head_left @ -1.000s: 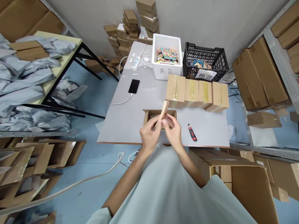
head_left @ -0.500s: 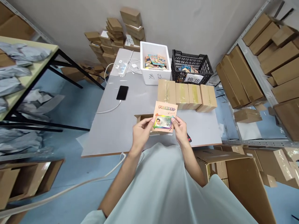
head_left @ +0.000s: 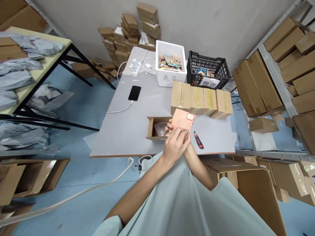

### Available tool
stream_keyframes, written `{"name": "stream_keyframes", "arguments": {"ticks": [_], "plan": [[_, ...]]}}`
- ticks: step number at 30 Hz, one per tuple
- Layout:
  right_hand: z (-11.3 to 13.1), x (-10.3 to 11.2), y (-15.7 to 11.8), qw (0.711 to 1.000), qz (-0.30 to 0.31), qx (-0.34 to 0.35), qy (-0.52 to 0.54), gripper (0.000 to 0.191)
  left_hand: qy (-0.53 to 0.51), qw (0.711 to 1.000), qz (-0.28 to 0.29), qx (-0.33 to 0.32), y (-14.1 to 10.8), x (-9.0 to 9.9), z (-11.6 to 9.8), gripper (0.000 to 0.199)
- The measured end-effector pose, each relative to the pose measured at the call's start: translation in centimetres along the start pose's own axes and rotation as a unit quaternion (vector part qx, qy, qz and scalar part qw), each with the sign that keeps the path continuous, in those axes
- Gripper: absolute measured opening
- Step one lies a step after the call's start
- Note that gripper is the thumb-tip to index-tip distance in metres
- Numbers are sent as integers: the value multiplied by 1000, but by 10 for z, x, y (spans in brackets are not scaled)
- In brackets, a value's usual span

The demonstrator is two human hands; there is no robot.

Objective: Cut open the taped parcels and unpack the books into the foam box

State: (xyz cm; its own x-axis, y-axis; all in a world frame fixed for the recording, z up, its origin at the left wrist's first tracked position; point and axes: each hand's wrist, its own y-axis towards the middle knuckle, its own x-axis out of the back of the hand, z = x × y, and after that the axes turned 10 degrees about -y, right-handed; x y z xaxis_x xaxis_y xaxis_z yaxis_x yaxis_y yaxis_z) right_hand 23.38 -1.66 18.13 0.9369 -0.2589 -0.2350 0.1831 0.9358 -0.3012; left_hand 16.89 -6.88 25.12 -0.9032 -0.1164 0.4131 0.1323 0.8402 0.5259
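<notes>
While I watch from afar through the head camera, the right hand (head_left: 188, 143) has the pink book (head_left: 182, 120), gripping it from behind, fingers curled round its left edge, most of the palm hidden from me. Across the front comes the left hand (head_left: 173, 144), back of the hand up, fingers bent and drawn together, touching the cover near the lower right corner; its thumb is out of my sight, so whether it pinches the book I cannot tell. The two hands are close together here, the left partly covering the right. The book is up in front of the chest, tilted, over the near side of the table (head_left: 123, 131), a red-framed label (head_left: 190, 116) at its top right corner. Just left of it I've got the open box (head_left: 150, 128), flap out, something pale inside. Over to the right, a red and black knife (head_left: 199, 141) lies on the tabletop, near the hands but untouched. Beyond the book, four taped boxes (head_left: 181, 93) stand in a row, and farther left lies a phone (head_left: 134, 93), its cable plugged in.
</notes>
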Motion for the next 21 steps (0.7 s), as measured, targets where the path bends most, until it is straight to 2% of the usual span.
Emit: {"name": "stream_keyframes", "arguments": {"ticks": [2, 5, 7, 9, 12, 15, 18, 21], "plan": [[-4, -2, 3, 999, 0, 37, 21, 47, 11, 1000, -3, -15, -2, -4, 1, 16], [0, 4, 2, 996, 76, 36, 42, 49, -27, 1000, -7, 7, 0, 5, 1, 14], [7, 13, -2, 993, 105, 3, 54, 40, -79, 995, -12, 59, 4, 17, 3, 15], [16, 23, -5, 993, 87, -10, 73, 36, -139, 981, -38, 132, 12, 31, 13, 21], [31, 35, -10, 997, 33, 20, 72, 45, -231, 938, -93, 240, 23, 44, 42, 38], [44, 34, -20, 997, -1, 70, 17, 48, -302, 901, -104, 293, 31, 43, 75, 59], [54, 18, -39, 987, -17, 143, -75, 42, -357, 871, -78, 328, 33, 35, 92, 64], [55, -3, -58, 962, 7, 202, -184, 33, -444, 816, -3, 371, 32, 28, 93, 59]]}}
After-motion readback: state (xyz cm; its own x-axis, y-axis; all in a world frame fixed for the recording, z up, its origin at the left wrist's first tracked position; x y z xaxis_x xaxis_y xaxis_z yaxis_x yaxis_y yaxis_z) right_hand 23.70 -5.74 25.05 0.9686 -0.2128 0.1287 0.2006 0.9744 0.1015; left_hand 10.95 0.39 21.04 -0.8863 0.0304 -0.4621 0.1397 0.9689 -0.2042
